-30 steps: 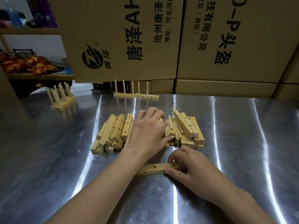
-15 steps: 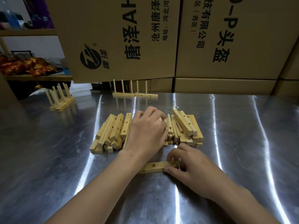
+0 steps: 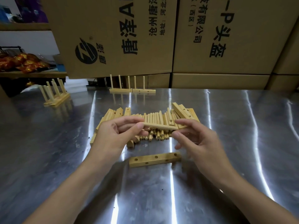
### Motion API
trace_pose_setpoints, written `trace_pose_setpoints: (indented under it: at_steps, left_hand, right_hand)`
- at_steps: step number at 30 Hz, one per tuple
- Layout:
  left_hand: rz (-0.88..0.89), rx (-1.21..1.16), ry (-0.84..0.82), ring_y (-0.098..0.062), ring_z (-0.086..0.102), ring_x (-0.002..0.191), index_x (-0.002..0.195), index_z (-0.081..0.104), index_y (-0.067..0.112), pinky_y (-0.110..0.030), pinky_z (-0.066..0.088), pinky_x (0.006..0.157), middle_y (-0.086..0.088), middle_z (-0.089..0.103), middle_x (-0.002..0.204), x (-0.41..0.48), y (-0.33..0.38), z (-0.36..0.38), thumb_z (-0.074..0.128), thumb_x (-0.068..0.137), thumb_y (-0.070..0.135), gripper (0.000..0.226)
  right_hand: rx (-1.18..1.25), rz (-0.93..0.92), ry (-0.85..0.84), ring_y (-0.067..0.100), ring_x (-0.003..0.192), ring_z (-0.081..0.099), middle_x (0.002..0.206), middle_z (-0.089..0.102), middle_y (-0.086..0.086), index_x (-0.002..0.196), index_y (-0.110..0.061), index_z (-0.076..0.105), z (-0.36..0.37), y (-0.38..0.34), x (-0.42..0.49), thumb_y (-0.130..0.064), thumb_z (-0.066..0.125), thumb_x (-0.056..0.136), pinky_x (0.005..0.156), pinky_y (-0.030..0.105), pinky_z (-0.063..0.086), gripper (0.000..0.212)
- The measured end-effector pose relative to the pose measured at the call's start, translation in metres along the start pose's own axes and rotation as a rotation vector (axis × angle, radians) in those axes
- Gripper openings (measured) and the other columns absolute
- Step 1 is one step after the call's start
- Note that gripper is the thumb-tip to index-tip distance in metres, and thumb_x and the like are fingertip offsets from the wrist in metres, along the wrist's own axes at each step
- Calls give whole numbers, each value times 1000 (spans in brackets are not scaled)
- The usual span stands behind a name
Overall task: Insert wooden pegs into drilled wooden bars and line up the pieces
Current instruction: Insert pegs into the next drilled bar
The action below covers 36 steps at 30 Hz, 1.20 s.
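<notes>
The left hand (image 3: 111, 135) and right hand (image 3: 199, 139) pinch one peg (image 3: 161, 126) by its ends. Next, likely: upend it into the bar (image 3: 155, 159)

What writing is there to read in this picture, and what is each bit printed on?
"唐泽A", large, turned sideways, cut off by the frame: left cardboard box.
"沧州唐", cut off: the same box.
"地址:河", cut off: the same box.
Small characters beside the round logo: too blurred to read.
"有限公司": right cardboard box.
"(西区)": the same box.
"-P头盔", large: the same box.
</notes>
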<state>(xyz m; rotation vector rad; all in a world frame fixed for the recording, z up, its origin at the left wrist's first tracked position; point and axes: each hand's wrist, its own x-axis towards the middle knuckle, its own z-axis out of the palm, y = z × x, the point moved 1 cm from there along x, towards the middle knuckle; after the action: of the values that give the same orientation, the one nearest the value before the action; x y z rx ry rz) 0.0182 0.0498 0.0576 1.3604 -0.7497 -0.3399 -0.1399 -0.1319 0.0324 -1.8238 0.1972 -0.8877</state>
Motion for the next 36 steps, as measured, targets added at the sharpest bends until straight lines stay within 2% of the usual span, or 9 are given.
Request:
trace_pose_setpoints:
  at_steps: [2, 4, 9, 19, 26, 29, 32, 34, 36]
  left_hand:
    - [13, -10, -32, -21, 81, 88, 109, 79, 10, -17, 58, 70, -12, 83, 94, 0, 0, 1, 77, 86, 20, 25]
    - [14, -6, -52, -21, 81, 89, 109, 78, 10, -17, 57, 71, -12, 83, 93, 0, 0, 1, 77, 85, 20, 26]
    - [37, 13, -74, -22, 81, 92, 108, 81, 13, -16, 57, 77, -11, 83, 95, 1, 2, -4, 78, 89, 13, 19]
    - [47, 90, -110, -17, 80, 94, 102, 86, 26, -17, 57, 79, -5, 83, 98, 1, 3, -11, 85, 80, 22, 22]
    - [46, 157, -135, -15, 79, 86, 97, 87, 18, -17, 57, 75, -6, 83, 92, -1, 1, -7, 80, 88, -2, 23]
    - [95, 336, -150, -9, 73, 75, 96, 86, 21, -16, 54, 67, 5, 82, 87, -1, 6, -12, 75, 94, -2, 26]
    - [103, 735, -301, 1, 55, 60, 97, 82, 38, -11, 41, 57, 25, 72, 83, -4, 10, -16, 81, 91, 31, 9]
    - [56, 1099, -464, 7, 57, 79, 102, 76, 45, -17, 44, 65, 25, 66, 96, -9, 7, -16, 79, 81, 59, 26]
    - [8, 1287, -501, 5, 55, 95, 100, 71, 43, -26, 51, 78, 22, 61, 100, -13, 4, -12, 75, 80, 63, 29]
  right_hand:
    - [14, -36, 32, 25, 72, 75, 88, 78, 6, 111, -22, 76, -1, -4, -1, -22, 77, 93, 49, 26, 52, 19]
    - [22, -51, 52, 25, 71, 75, 85, 77, 7, 106, -19, 77, -2, -6, -1, -14, 77, 94, 44, 29, 49, 13]
    - [43, -83, 48, 25, 76, 77, 87, 79, 6, 102, -18, 78, -6, -9, 0, -11, 79, 92, 47, 27, 53, 12]
    - [43, -120, 27, 22, 79, 77, 89, 79, 5, 102, -21, 78, -8, -10, 0, -5, 79, 91, 53, 25, 56, 19]
    - [-7, -131, -74, 11, 73, 70, 86, 77, 0, 105, -26, 81, -7, -11, 1, -14, 79, 93, 60, 20, 56, 17]
    - [55, -99, -23, 14, 75, 71, 86, 77, 3, 104, -23, 80, -13, -10, 5, -15, 76, 95, 58, 20, 55, 12]
    - [98, -58, 25, 21, 76, 75, 85, 77, 9, 104, -21, 76, -20, -6, 8, -12, 73, 98, 56, 21, 54, 11]
    - [104, -55, 28, 21, 75, 74, 85, 76, 10, 104, -19, 75, -21, -4, 8, -11, 72, 99, 55, 22, 53, 10]
    - [85, -62, 15, 19, 74, 73, 86, 75, 9, 103, -20, 75, -18, -3, 7, -16, 73, 96, 54, 23, 53, 8]
